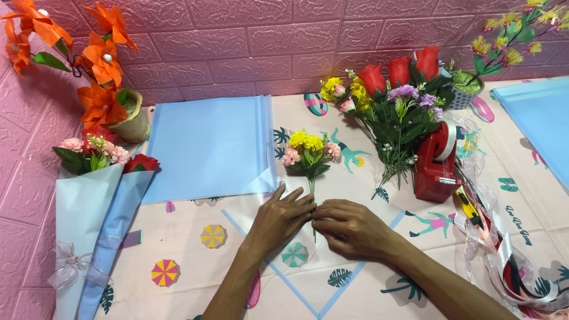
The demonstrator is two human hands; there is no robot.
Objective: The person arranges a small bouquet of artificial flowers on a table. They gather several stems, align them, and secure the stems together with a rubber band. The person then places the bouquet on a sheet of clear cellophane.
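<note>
Where the small posy [310,152] of yellow and pink flowers lies mid-bench, my left hand [280,220] rests flat, fingers loose, while my right hand [350,226] pinches its stem against clear wrapping sheet [323,283], beside red tape dispenser [435,164].

— What are the surfaces like?

— The table [190,257] wears a smooth printed cloth with a slight sheen. Under the left hand [279,219] and right hand [352,228] lies a clear, glossy plastic sheet [308,274] with a blue edge. The small flowers [310,152] look like fabric.

— And around them?

— Matt pale blue paper [208,146], a shiny red plastic tape dispenser [434,164], glossy ribbon [506,257], sheer ribbon on the paper-wrapped bouquet [93,211], and a pink wall [252,25] of rough, embossed brick-pattern panel.
</note>
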